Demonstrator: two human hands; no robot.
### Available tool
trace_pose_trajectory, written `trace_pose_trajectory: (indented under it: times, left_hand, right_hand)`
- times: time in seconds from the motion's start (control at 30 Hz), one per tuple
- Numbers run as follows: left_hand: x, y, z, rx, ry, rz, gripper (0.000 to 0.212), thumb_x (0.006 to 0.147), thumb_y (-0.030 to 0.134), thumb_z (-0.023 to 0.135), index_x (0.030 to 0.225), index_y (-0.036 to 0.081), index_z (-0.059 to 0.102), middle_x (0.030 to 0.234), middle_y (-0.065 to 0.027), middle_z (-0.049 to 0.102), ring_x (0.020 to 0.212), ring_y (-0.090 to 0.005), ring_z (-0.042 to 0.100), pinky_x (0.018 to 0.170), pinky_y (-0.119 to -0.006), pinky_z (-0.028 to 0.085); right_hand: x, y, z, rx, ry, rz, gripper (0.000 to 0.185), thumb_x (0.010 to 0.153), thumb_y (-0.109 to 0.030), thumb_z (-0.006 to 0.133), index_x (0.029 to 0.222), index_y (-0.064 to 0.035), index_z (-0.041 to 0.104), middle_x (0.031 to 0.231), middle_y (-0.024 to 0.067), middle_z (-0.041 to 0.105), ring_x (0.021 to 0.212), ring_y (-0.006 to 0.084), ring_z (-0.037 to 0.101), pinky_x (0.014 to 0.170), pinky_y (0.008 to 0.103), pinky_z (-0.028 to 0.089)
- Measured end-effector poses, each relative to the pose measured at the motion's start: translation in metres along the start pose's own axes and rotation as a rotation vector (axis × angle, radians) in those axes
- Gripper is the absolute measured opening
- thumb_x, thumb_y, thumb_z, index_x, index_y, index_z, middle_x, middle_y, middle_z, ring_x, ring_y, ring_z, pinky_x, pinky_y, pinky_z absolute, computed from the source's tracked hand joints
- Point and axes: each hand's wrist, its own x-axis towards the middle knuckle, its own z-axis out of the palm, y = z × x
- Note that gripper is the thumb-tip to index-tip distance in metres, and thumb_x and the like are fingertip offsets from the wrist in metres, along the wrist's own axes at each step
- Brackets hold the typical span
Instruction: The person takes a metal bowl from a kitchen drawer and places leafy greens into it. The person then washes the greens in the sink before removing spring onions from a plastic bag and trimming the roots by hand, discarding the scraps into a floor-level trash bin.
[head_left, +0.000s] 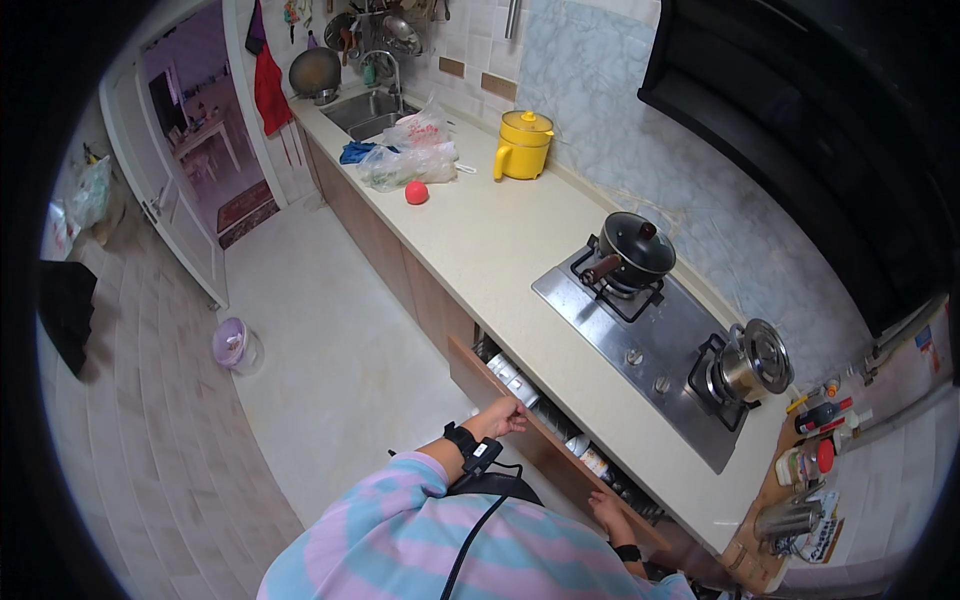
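A wooden drawer front (555, 457) stands pulled out a little below the stove side of the counter. My left hand (507, 417) is at its upper edge, fingers curled over the wood. Farther right, my right hand (609, 513) holds the same front near its upper edge; part of its grip is hidden. Through the gap between drawer and countertop I see white containers (513, 379) and a bottle with a label (595, 461). Darker contents lie in the shade and cannot be made out. Both wrists wear black straps.
On the stainless gas hob (637, 352) sit a lidded black saucepan (637, 249) and a steel pot (750, 361). A yellow electric pot (523, 146), a red ball-like object (416, 193) and plastic bags (409, 165) occupy the countertop (480, 240). A lidded bucket (238, 346) stands on the floor.
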Motion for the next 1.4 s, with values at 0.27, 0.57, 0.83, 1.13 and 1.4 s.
trace_pose_trajectory:
  times: [0.27, 0.57, 0.83, 1.13, 1.4]
  left_hand:
    - [0.048, 0.018, 0.044, 0.013, 0.059, -0.019, 0.011, 0.064, -0.002, 0.044, 0.069, 0.008, 0.047, 0.057, -0.0045, 0.039, 0.047, -0.0186, 0.036, 0.058, -0.041, 0.044]
    - [0.044, 0.049, 0.021, 0.011, -0.148, -0.12, 0.03, 0.059, -0.009, 0.043, 0.084, 0.007, 0.052, 0.08, -0.0035, 0.049, 0.069, -0.0191, 0.049, 0.067, -0.038, 0.043]
    - [0.045, 0.115, -0.035, 0.621, -0.435, -0.275, 0.032, 0.077, 0.012, 0.056, 0.108, 0.009, 0.05, 0.105, -0.0028, 0.053, 0.09, -0.0191, 0.056, 0.075, -0.044, 0.045]
    - [-0.007, 0.315, -0.203, 0.684, -0.416, -0.04, 0.036, 0.082, 0.023, 0.052, 0.117, 0.014, 0.051, 0.108, -0.0021, 0.056, 0.094, -0.0149, 0.055, 0.075, -0.033, 0.044]
    - [-0.043, 0.495, -0.305, 0.419, 0.063, 0.512, 0.026, 0.086, 0.02, 0.048, 0.11, 0.011, 0.054, 0.103, 0.0009, 0.057, 0.088, -0.0082, 0.052, 0.074, -0.024, 0.04]
  right_hand:
    - [0.002, -0.048, -0.043, -0.078, 0.189, -0.01, 0.041, 0.081, -0.02, 0.055, 0.118, -0.0041, 0.05, 0.11, 0.0209, 0.056, 0.105, 0.0339, 0.052, 0.089, 0.039, 0.041]
    - [0.046, -0.034, -0.03, -0.555, -0.045, -0.161, 0.044, 0.083, -0.033, 0.045, 0.108, 0.0035, 0.053, 0.111, 0.0297, 0.05, 0.103, 0.0417, 0.049, 0.086, 0.045, 0.042]
    - [0.053, -0.133, 0.008, 0.439, 0.178, 0.333, 0.034, 0.079, -0.005, 0.049, 0.112, 0.003, 0.044, 0.095, 0.0184, 0.055, 0.073, 0.0294, 0.061, 0.059, 0.0372, 0.049]
    - [0.136, -0.241, 0.096, 0.877, 0.406, 0.429, 0.053, 0.077, 0.0, 0.042, 0.126, -0.0047, 0.022, 0.08, 0.0124, 0.052, 0.058, 0.021, 0.054, 0.046, 0.0329, 0.047]
    - [0.112, -0.445, 0.112, 0.219, -0.018, 0.135, 0.023, 0.082, -0.012, 0.052, 0.103, -0.0066, 0.055, 0.08, 0.0054, 0.058, 0.06, 0.0134, 0.056, 0.051, 0.0266, 0.046]
